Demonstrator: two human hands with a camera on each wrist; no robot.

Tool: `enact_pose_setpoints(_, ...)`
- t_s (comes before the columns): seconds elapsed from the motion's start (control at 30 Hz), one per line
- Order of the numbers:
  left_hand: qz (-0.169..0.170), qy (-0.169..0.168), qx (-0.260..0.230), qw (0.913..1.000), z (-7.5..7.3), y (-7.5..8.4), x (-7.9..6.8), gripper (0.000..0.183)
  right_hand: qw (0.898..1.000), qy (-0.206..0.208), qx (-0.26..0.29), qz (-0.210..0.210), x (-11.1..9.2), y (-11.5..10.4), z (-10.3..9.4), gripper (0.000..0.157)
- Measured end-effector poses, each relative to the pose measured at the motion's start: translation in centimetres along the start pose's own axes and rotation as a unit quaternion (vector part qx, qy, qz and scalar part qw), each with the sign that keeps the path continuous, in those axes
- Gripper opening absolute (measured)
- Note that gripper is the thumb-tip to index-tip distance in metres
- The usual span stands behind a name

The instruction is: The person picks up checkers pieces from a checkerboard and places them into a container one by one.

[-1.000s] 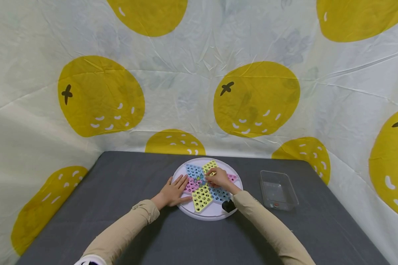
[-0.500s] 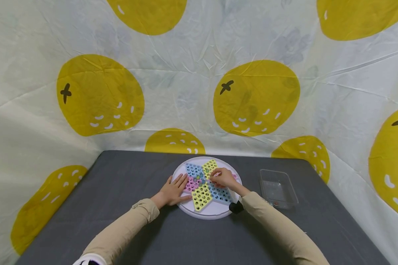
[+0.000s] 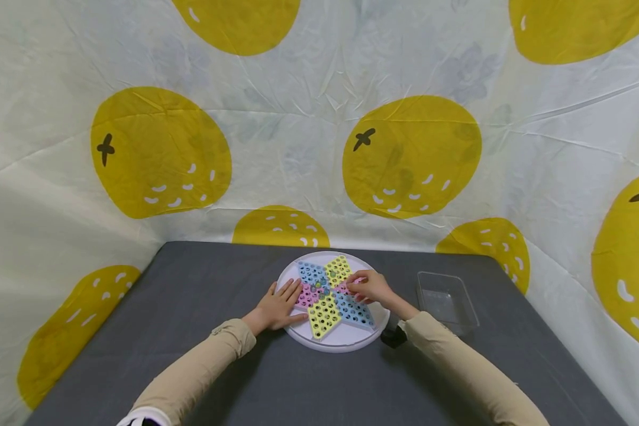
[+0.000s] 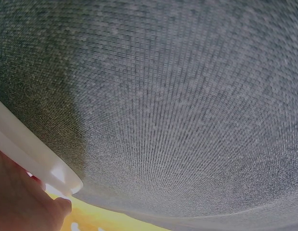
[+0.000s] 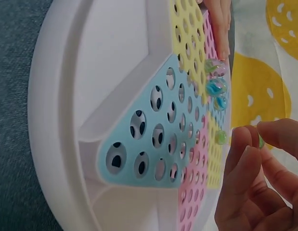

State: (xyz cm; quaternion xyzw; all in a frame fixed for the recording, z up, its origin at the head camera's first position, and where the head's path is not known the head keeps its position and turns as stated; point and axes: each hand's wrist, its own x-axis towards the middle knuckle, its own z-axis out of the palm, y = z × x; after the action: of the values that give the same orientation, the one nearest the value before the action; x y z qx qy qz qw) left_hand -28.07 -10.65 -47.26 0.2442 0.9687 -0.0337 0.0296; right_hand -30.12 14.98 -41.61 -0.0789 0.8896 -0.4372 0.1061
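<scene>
The right hand (image 3: 371,286) has shifted rightward over the game board (image 3: 346,338), low centre in the frame, its fingers pinching a green marble (image 5: 261,141), seemingly not yet placed; the left hand (image 3: 277,308) rests, fingers spread, on the board's left edge.

The sleeves (image 3: 198,367) are tan, long and creased.

The left grip (image 3: 278,306) rests on the round board (image 3: 348,339), the right grip (image 3: 370,287) over it.

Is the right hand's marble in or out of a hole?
Out: the right hand pinches the green marble between its fingers, above the board.
</scene>
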Motion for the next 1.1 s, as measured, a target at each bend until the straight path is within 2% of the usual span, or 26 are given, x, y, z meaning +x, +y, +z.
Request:
enact_pose_setpoints(0.17, -0.005, -0.004, -0.005, 1.0000, -0.4, 0.3, -0.2, 0.081, 1.000, 0.001, -0.006, -0.005, -0.5, 0.2, -0.6, 0.021)
enact_pose_setpoints(0.47, -0.004, -0.004, -0.004, 1.0000, -0.3, 0.1, 0.0, 0.081, 1.000, -0.001, -0.028, -0.005, -1.5, 0.3, -1.5, 0.022)
enact_pose_setpoints(1.1, 0.005, 0.006, -0.008, 0.9999, -0.6, 0.3, -0.4, 0.081, 1.000, -0.004, -0.018, -0.014, -4.1, 2.3, -4.3, 0.020)
